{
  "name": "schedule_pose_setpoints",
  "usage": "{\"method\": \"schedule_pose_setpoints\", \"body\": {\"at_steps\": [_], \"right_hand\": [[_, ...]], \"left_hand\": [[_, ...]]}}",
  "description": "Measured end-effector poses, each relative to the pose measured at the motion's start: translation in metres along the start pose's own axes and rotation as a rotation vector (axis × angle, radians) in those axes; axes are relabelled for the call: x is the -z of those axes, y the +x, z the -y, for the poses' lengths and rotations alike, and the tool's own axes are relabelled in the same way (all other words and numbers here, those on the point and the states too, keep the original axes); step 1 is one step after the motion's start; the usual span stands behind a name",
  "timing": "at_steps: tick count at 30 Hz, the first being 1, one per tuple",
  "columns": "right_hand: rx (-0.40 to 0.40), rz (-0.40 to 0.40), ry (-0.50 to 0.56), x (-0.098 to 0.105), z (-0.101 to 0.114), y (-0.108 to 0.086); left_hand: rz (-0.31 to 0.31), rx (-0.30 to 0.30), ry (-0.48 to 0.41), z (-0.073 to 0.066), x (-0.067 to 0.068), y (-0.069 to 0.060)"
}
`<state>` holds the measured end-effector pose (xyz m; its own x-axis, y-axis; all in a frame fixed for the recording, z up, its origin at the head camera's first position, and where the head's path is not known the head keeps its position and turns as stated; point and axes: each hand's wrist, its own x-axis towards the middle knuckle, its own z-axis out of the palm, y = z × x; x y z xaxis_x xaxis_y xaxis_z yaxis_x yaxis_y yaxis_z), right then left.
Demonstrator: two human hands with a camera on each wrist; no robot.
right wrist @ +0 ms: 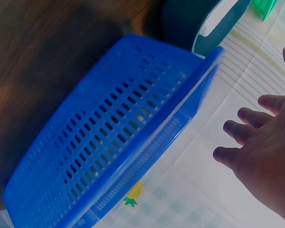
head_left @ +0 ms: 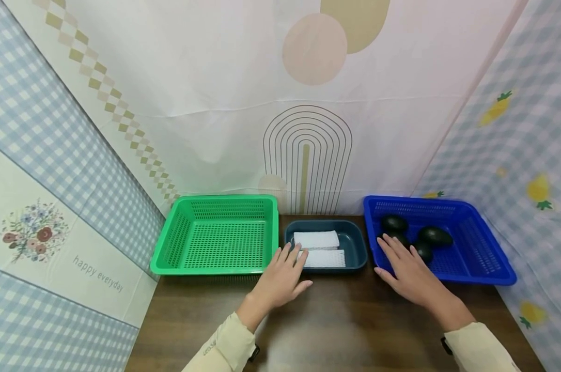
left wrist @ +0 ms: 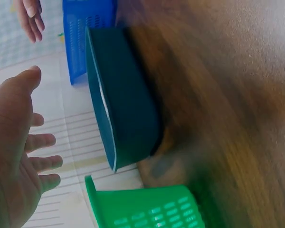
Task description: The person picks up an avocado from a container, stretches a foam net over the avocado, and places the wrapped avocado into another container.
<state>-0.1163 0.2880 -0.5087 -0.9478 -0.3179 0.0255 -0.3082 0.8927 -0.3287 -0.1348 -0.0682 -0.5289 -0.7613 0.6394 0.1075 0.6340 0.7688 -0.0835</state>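
Note:
My left hand (head_left: pixel 280 279) hovers over the near left edge of a dark teal tray (head_left: pixel 356 248), fingers spread and holding nothing. Inside that tray lie two white foam net sleeves (head_left: pixel 315 239), side by side; the left fingertips partly cover the nearer one. Above the near left part of a blue basket (head_left: pixel 478 230) is my right hand (head_left: pixel 413 276), its fingers extended. Several dark green avocados (head_left: pixel 435 236) lie in this basket, some partly hidden behind the right fingers. In the right wrist view, the right hand (right wrist: pixel 266 152) appears above the basket's rim, gripping nothing.
A green basket (head_left: pixel 224 243) with a perforated floor stands left of the tray. All three containers line the back of a brown wooden table (head_left: pixel 336 320). Patterned cloth hangs behind (head_left: pixel 215 150) and on both sides.

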Motion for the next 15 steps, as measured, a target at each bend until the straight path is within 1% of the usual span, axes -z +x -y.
{"method": "schedule_pose_setpoints", "body": {"at_steps": [5,9,15], "right_hand": [[-0.012,-0.004,0.009,0.002,-0.014,0.000],[-0.025,-0.015,0.004,0.005,-0.029,0.002],[-0.081,-0.013,-0.028,0.010,-0.055,0.007]], "left_hand": [[-0.027,-0.044,0.031,-0.008,-0.007,0.005],[-0.071,-0.076,0.044,-0.012,-0.014,0.009],[-0.133,-0.101,0.099,-0.016,-0.026,0.013]]}}
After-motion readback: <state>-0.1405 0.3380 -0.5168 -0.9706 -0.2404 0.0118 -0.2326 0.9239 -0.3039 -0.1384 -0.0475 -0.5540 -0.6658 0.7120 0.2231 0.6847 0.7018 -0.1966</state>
